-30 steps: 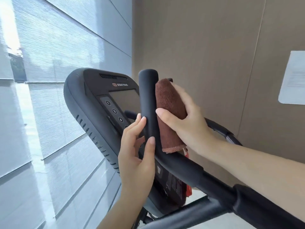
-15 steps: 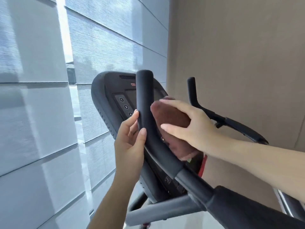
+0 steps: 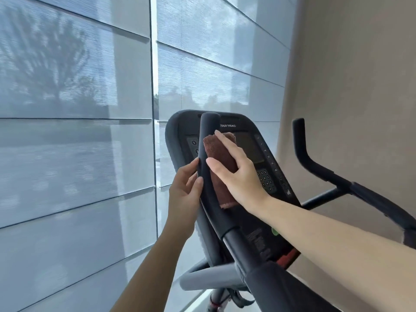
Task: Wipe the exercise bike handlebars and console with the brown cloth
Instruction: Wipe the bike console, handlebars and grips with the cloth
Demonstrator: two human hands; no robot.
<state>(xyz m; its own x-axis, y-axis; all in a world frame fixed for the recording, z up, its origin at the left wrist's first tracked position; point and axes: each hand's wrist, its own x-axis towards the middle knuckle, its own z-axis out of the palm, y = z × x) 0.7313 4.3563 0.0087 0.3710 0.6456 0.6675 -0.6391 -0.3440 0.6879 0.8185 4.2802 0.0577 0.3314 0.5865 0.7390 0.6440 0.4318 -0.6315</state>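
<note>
Here, held the brown cloth (image 3: 225, 192) folded into a thick pad and pressed flat against the right-hand side of the near handlebar (image 3: 209, 124), up on the upright black end of that bar. Gripped it with the right hand (image 3: 238, 174): thumb laid across the front of the cloth toward the bar, one finger stretched up along the cloth's top edge, remaining fingers hidden behind the fabric. Left the lower hem of the cloth hanging free below the palm, paler along its stitched edge. Reached in with a bare right forearm from the lower right of the view.

Clasped the same bar from the opposite side with the left hand (image 3: 184, 190), thumb on the near face and fingertips curled round the far face, level with the lower half of the cloth but apart from it, the bar between them.

Faced the console (image 3: 247, 143), black and tilted back, directly behind the bar and partly covered by cloth and hand. Read STAR TRAC (image 3: 227, 125) in white along its top, above a dark screen, with round buttons (image 3: 194, 143) showing left of the bar and a keypad (image 3: 265, 179) just right of the right hand.

Had the far handlebar (image 3: 301, 143) untouched, well apart to the right, rising against a beige wall (image 3: 349, 86). Looked past the bike at grey window blinds (image 3: 78, 109) filling the left side, blurred tree shapes showing through them.
</note>
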